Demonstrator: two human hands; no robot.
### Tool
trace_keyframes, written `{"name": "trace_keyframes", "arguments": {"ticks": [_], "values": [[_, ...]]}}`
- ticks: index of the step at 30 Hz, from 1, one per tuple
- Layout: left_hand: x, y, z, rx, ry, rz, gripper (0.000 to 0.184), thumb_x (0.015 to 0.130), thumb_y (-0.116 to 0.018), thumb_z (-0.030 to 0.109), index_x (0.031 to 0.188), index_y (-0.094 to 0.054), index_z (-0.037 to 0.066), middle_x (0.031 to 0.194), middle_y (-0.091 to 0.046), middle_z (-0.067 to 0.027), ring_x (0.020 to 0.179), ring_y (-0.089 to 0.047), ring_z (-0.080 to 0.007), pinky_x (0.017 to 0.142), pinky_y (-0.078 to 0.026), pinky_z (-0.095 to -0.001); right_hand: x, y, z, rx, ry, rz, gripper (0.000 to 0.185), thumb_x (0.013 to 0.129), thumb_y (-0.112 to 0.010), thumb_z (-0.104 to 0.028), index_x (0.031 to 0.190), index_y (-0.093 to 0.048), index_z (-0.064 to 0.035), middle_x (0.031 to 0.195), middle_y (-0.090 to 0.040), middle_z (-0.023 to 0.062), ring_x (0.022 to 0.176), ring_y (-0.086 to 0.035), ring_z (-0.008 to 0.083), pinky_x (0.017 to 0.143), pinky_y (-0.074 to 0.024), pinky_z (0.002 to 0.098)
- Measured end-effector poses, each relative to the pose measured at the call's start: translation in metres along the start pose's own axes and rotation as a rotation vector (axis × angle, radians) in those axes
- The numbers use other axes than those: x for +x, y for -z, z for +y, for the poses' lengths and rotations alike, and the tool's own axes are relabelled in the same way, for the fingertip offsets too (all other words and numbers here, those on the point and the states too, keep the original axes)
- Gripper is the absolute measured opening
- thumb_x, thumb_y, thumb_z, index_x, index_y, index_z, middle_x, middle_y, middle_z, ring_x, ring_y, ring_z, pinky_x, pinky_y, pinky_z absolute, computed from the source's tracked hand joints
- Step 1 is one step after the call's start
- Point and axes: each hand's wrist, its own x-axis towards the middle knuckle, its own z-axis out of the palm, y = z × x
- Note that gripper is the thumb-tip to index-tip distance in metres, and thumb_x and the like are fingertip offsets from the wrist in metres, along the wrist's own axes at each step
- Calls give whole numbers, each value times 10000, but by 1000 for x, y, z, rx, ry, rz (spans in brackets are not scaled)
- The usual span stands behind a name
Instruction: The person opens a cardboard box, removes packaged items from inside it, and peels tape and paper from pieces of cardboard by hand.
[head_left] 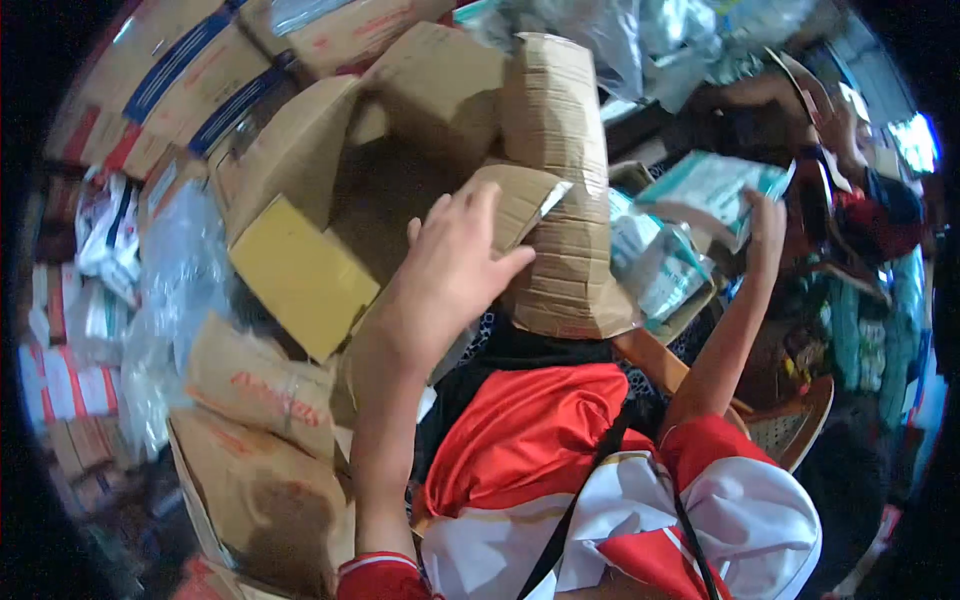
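My left hand (pixel 452 255) is spread with its fingers apart over a cardboard flap (pixel 515 200) of a large open box (pixel 290 140); whether it touches the flap I cannot tell. On the right, my right hand (pixel 765 225) grips the edge of a white and teal plastic packet (pixel 705 190), held above a smaller carton with similar packets (pixel 655 260) in it. Between the hands stands a creased, bent piece of cardboard (pixel 560 130). A yellow-brown flap (pixel 303 278) hangs at the big box's near left side.
Stacked cartons (pixel 190 70) fill the back left. Clear plastic bags (pixel 185 290) lie at the left, with printed cardboard (pixel 260 390) nearer. More plastic bags (pixel 690 40) are at the back. An orange chair (pixel 795 425) stands at the right, and a person (pixel 880 215) is beyond.
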Motion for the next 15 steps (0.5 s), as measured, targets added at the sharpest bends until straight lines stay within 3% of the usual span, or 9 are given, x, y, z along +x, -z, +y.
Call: {"name": "trace_keyframes", "arguments": {"ticks": [3, 4, 5, 8, 10, 11, 14, 15], "values": [[-37, 2, 16, 211, 117, -171, 708, 855, -732, 344, 1398, -437, 0, 1335, -578, -212, 1216, -566, -380, 1047, -450, -429, -31, -60, 56, 139, -234, -321, 458, 839, -648, -419, 808, -665, 37, 655, -611, 150, 589, -606, 226, 584, -430, 427], [-43, 8, 24, 115, 209, -250, 698, 856, -732, 312, 1399, -432, -10, 1357, -555, -224, 1239, -542, -394, 1039, -453, -440, -45, -80, 49, 382, -687, -471, 463, 831, -655, -455, 838, -689, 7, 681, -641, 149, 640, -640, 230, 635, -481, 395], [-57, -2, 25, 116, 232, -110, 697, 853, -735, 294, 1399, -428, -12, 1345, -560, -232, 1229, -549, -388, 1033, -458, -443, -54, -125, 125, 14, -552, -617, 504, 834, -671, -497, 878, -697, 4, 700, -664, 168, 657, -672, 252, 693, -529, 381], [-89, -37, 13, 102, 288, 194, 579, 859, -700, 175, 1365, -479, 2, 1312, -587, -220, 1196, -575, -362, 1006, -480, -438, -50, -126, 76, 63, -944, -1039, 761, 850, -646, -655, 933, -664, 101, 779, -699, 214, 695, -705, 279, 598, -557, 368], [-104, -45, 10, 118, 333, 326, 472, 881, -651, 122, 1328, -535, 24, 1289, -611, -185, 1184, -586, -349, 1002, -485, -433, -38, -114, 45, 97, -809, -871, 801, 865, -629, -633, 869, -658, 167, 796, -712, 244, 737, -729, 325, 606, -558, 395], [-111, -38, 16, 70, 408, 327, 409, 874, -571, 33, 1279, -608, 74, 1252, -649, -120, 1142, -613, -321, 975, -503, -429, -32, -88, 0, -59, -625, -847, 726, 871, -635, -594, 805, -678, 128, 747, -713, 215, 680, -725, 320, 564, -539, 400], [-132, -42, 18, 144, 360, 386, 455, 839, -542, -2, 1271, -630, 110, 1191, -683, -81, 1089, -637, -297, 928, -529, -430, -26, -67, -39, -127, -319, -471, 625, 876, -694, -481, 743, -658, 129, 621, -663, 164, 479, -655, 219, 478, -517, 359], [-135, -46, 19, 172, 380, 329, 517, 798, -559, -10, 1291, -621, 130, 1172, -692, -79, 1065, -644, -295, 880, -552, -445, -21, -62, -46, -66, -295, -437, 595, 890, -684, -463, 761, -669, 119, 626, -666, 167, 493, -654, 207, 477, -508, 364]]}}
